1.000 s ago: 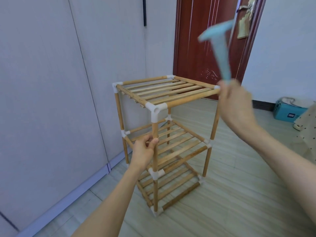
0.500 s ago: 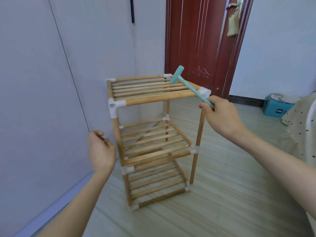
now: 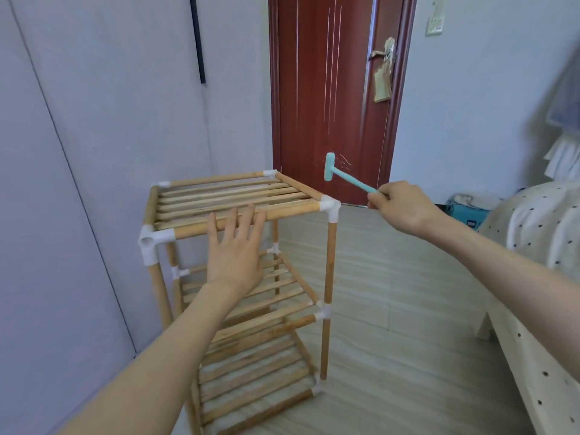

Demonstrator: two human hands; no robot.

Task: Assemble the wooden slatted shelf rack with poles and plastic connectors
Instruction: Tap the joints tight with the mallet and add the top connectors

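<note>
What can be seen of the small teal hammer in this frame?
The teal hammer looks like light plastic: a short cylindrical head on a thin straight handle, all one colour. The right hand pinches the handle's end, holding it tilted, head up and leftward, in the air before the red door. It hangs above and beyond the rack's right front corner connector, touching nothing else.

No readable text, labels, brand names or numbers appear anywhere. A white label on the teal box (image 3: 467, 216) by the floor is too blurred to read.
</note>
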